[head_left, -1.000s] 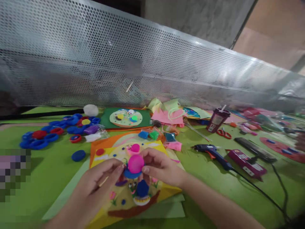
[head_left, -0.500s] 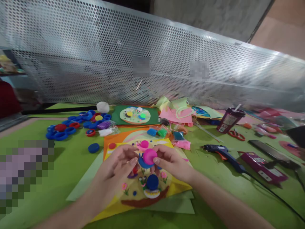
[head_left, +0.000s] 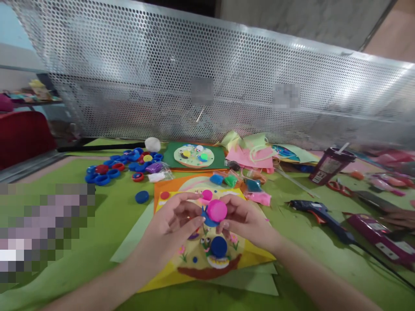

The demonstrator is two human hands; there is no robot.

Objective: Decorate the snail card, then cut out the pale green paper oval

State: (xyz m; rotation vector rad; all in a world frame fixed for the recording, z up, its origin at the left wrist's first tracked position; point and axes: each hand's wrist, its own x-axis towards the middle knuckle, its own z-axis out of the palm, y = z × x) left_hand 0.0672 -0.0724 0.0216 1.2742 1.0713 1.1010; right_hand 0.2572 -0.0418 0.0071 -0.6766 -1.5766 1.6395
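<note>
Toward the table's (head_left: 110,216) near edge I see the yellow sheet (head_left: 165,272); over it, between my left hand (head_left: 171,222) and right hand (head_left: 244,222), is the pink-and-blue piece (head_left: 216,211), its blue base roughly crosswise. The right, palm inward, pinches it; the left's fingertips curl at its horned end, grip unclear. Small packets (head_left: 231,180) lie beyond, toward the far edge.

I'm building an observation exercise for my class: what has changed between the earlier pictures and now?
The view has swung left: things sit further right in the picture, and a red chair now shows at left. Another person's hand is now at the dark tool. Unchanged: the right hand still holds the pink piece over the yellow sheet, left hand beside it; the glue gun lies where it was.
</note>
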